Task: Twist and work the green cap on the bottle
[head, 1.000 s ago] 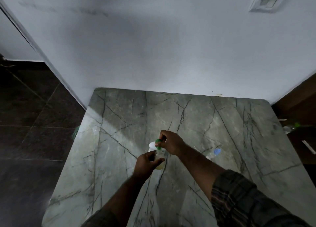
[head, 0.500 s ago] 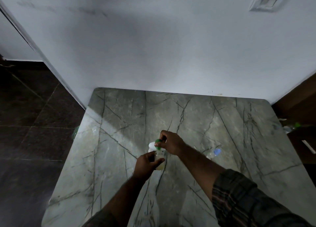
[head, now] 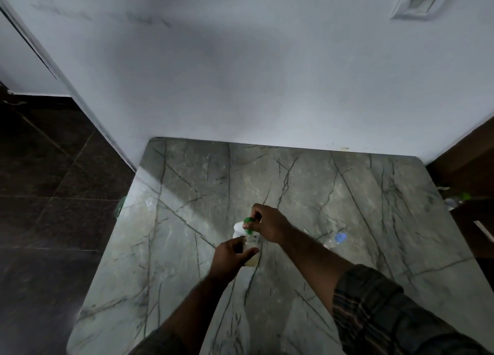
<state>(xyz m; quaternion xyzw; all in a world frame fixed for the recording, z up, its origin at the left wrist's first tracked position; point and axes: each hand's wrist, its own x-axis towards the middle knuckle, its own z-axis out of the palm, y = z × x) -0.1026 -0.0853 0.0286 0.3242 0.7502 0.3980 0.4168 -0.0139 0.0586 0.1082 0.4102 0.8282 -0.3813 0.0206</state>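
A small clear bottle (head: 252, 250) with pale yellowish liquid at its bottom stands upright on the grey marble table (head: 347, 194). My left hand (head: 230, 254) grips its body from the left. My right hand (head: 267, 222) grips the green cap (head: 248, 223) at its top from the right. A white round object (head: 238, 227) sits just behind the bottle, partly hidden by it.
A clear plastic bottle with a blue cap (head: 335, 239) lies on the table right of my right forearm. The table butts against a white wall (head: 240, 74). Dark floor tiles (head: 53, 194) lie to the left; dark wooden furniture (head: 470, 167) stands to the right.
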